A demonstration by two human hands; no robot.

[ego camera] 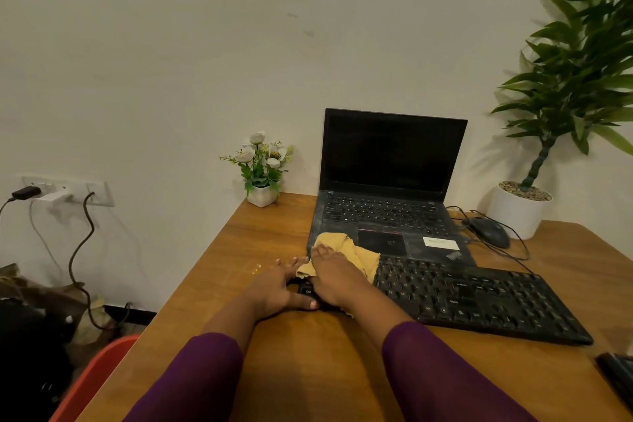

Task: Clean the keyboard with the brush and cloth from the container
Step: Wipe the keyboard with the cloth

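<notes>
right grip (334,281) flat on cloth (359,255), left grip (274,288) spread against keyboard (479,301) end

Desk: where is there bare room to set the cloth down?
Bare desk lies left of the laptop, between the flower pot and the left hand, and along the near edge before the keyboard. Crowded right of the laptop: mouse, planter.

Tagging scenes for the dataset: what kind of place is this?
Probably an office or home workstation: an open laptop with an external keyboard and mouse on a wooden desk against a wall, with a potted plant beside them.
</notes>
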